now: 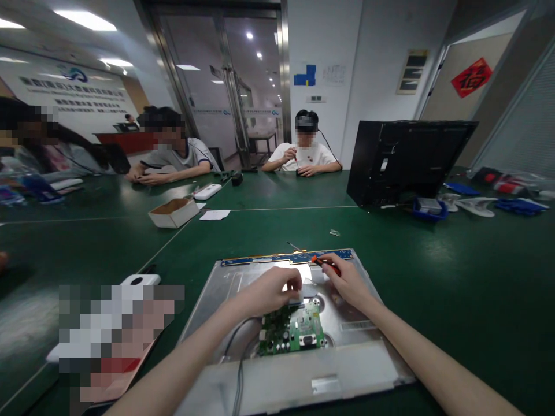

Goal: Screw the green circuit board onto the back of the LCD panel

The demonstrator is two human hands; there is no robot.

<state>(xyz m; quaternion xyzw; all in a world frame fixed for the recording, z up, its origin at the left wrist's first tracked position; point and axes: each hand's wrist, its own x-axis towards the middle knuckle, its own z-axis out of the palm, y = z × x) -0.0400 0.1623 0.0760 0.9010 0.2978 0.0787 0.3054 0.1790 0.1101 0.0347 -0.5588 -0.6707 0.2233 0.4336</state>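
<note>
In front of me lies a metal display panel (347, 306) with a green circuit board (310, 323) on its lower middle. A narrow blue circuit strip (255, 260) runs along the panel's far edge. My left hand (271, 290) is over the green board, thumb and fingers closed on a pale flat cable (296, 297) at its upper edge; the fingers partly hide it. My right hand (347, 278) is wrapped round the red-and-black handle of a screwdriver (318, 261). The screwdriver's thin shaft points left and away, above the blue strip.
A grey cable (239, 375) trails off the panel's near side. Left of it lie a white device (143, 279) and a blurred pink item (130, 358). Farther off are an open box (173, 214), a large black monitor (407, 162), and several people seated around the green table (455, 271).
</note>
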